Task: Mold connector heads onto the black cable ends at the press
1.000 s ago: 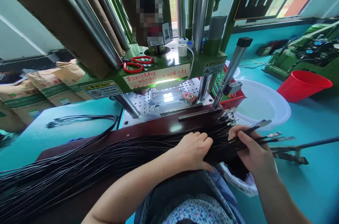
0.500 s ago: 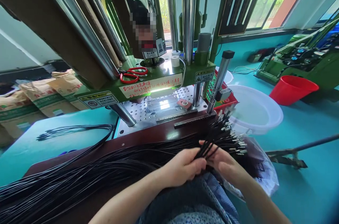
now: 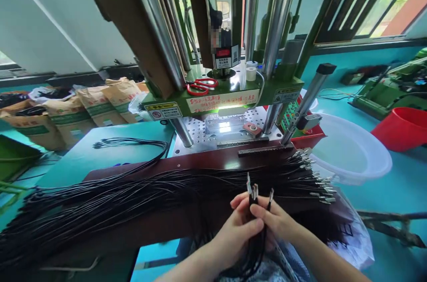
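Observation:
Both hands are close to my body, in front of the table's near edge. My left hand (image 3: 237,231) is closed round a small bunch of black cables (image 3: 255,251), whose silvery ends point upward above the fingers. Against it, my right hand (image 3: 278,219) pinches cables of the same bunch, one end standing a little apart from the others. The lower part of the bunch hangs down over my lap. Behind the hands, a long pile of black cables (image 3: 156,193) lies across the brown tabletop (image 3: 167,224), its metal-tipped ends to the right.
Beyond the pile stands a green press with a perforated metal bed (image 3: 196,133). Red-handled scissors (image 3: 202,86) rest on its crosspiece. A few cables (image 3: 133,141) lie on the teal table at left. A white tub (image 3: 353,148) and a red bucket (image 3: 405,128) stand at right.
My view has swung left. The cables in my hands have turned from slanting over the pile to upright, with their ends now showing above my fingers.

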Action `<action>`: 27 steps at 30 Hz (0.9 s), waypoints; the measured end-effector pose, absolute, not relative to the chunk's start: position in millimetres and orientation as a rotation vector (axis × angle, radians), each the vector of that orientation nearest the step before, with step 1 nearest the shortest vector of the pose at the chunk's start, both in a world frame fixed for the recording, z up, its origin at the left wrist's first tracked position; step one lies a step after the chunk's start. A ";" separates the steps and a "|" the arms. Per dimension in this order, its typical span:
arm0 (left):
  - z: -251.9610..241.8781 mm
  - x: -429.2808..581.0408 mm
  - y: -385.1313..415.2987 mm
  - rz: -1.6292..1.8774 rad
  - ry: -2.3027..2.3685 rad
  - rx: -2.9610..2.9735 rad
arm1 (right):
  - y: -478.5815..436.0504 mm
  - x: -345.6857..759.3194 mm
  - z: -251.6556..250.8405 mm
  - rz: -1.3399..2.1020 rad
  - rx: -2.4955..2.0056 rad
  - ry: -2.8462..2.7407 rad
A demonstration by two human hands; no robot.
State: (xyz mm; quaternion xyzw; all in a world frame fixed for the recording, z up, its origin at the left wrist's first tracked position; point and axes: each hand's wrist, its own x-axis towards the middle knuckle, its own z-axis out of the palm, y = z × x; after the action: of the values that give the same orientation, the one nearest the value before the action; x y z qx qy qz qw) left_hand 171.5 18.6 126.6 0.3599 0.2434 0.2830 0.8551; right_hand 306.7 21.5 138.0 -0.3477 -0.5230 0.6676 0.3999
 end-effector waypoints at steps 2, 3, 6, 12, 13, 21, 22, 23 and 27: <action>123.5 184.4 19.7 0.707 0.576 0.695 | 30.9 309.4 138.6 1.701 -0.876 -1.190; 120.7 189.1 19.8 0.700 0.590 0.708 | 37.5 312.5 140.4 1.681 -0.854 -1.118; 113.2 196.0 20.4 0.590 0.612 0.814 | 56.7 325.5 152.8 1.561 -0.802 -1.068; 114.3 202.9 29.7 0.657 0.595 0.734 | 66.0 336.1 182.4 1.561 -0.997 -1.879; 115.2 204.9 31.3 0.664 0.582 0.704 | 66.5 335.2 184.6 1.483 -1.035 -2.015; 128.6 207.0 46.3 0.809 0.661 0.533 | 89.8 328.8 187.3 1.048 -0.985 -2.451; 129.9 205.4 49.9 0.854 0.679 0.526 | 92.5 328.0 187.1 1.040 -0.969 -2.441; 130.3 203.9 53.5 0.867 0.674 0.534 | 94.6 326.8 186.5 1.020 -0.978 -2.432; 123.4 200.9 62.7 0.660 0.562 0.613 | 100.1 318.6 181.3 0.979 -1.039 -2.445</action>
State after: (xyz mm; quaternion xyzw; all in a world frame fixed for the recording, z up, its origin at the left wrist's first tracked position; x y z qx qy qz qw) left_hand 200.9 62.7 123.4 0.2923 0.2681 0.3148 0.8623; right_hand 318.6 100.1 181.3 -0.3626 -0.8532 0.3417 0.1546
